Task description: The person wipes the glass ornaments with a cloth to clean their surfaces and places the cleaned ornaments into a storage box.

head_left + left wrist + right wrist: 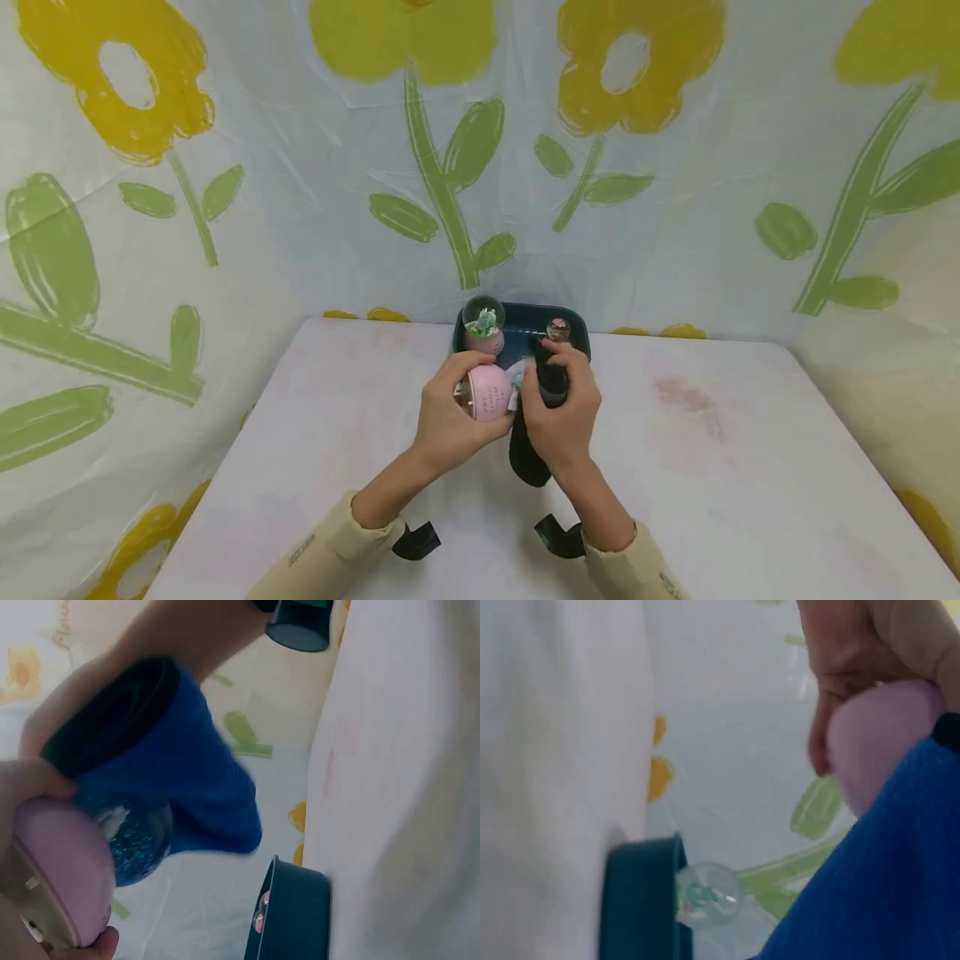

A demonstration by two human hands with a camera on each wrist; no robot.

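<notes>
My left hand [450, 417] grips a snow globe [491, 392] by its pink base, tipped on its side with the dome toward the right hand. Blue glitter shows inside that dome in the left wrist view. My right hand [562, 412] holds a cloth [529, 457], which looks black in the head view. Seen from the left wrist, the cloth [187, 765] is blue with a dark edge and overlaps part of the dome. In the right wrist view its blue side hides much of the globe [885, 735], leaving only the pink base visible.
Behind the hands a dark teal tray [540, 310] stands at the table's back edge. It holds another pink-based snow globe [483, 325] on the left and a small globe [558, 329] on the right. A flower-printed curtain [525, 208] rises behind the white table [712, 467].
</notes>
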